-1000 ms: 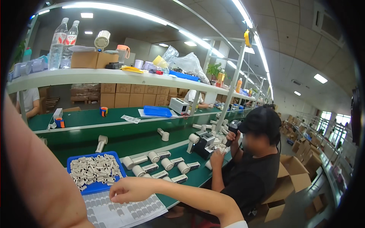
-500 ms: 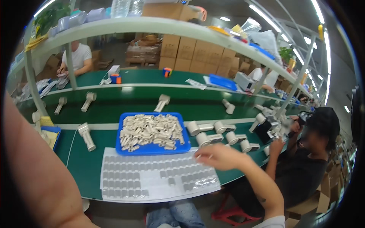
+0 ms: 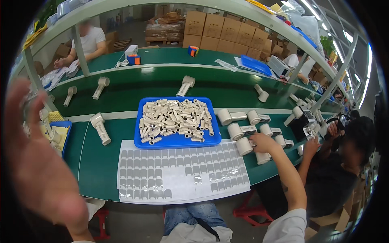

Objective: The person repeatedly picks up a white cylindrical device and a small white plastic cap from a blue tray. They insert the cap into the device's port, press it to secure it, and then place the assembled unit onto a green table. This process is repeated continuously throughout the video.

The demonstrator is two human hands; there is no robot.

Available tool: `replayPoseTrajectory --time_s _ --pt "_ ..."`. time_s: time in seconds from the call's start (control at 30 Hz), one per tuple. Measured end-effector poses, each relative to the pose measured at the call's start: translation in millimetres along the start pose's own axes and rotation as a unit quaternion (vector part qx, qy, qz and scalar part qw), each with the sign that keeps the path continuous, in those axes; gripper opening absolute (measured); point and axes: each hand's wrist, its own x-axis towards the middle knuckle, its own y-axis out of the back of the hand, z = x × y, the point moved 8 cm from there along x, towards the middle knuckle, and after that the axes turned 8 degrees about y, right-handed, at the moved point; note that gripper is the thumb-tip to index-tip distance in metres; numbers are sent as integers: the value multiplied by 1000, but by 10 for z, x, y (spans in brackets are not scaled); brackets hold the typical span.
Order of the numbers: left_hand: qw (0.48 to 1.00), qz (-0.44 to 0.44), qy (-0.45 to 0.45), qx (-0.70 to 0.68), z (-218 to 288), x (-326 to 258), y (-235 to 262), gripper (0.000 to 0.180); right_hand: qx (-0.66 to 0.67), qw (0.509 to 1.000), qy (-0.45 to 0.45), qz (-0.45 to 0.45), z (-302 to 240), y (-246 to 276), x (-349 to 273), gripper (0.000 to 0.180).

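At the left, close to the camera and blurred, my left hand [image 3: 44, 162] is raised with its fingers apart and nothing in it. To the right of the blue tray, my right hand [image 3: 267, 142] curls over the handle end of a white handheld fan [image 3: 244, 146], which partly hides that handle. Several similar fans [image 3: 235, 131] lie in rows beside it, round heads to the left. Another fan [image 3: 263, 158] is just below my wrist. A sheet of grey labels [image 3: 178, 178] lies at the front of the green bench, with some labels gone from its middle.
A blue tray [image 3: 178, 146] heaped with small white parts stands behind the sheet. A single fan [image 3: 100, 128] lies left of it; several more rest on the green strip [image 3: 137, 87] behind. At the right sits a co-worker [image 3: 344, 162] in black. A shelf beam [image 3: 150, 11] spans overhead.
My right hand has moved from above the label sheet to the fans on the right. My left hand has come into view, spread. The whole view has shifted.
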Motion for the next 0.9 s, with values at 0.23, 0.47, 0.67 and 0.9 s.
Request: replayPoseTrajectory --time_s 0.23,0.47,0.67,0.9 --pt "953 -216 207 -51 -460 -900 -1057 42 62 963 153 214 -565 918 -483 44" --pt "898 -316 247 -183 -203 -1400 -2010 61 256 900 349 -48 -2112 845 -410 50" --pt "860 -334 354 -155 -496 -2013 -2007 59 366 870 325 58 -2092 747 542 43" --pt "838 -321 426 -114 -808 -2272 -2112 53 133 934 194 269 -1878 610 1083 28"
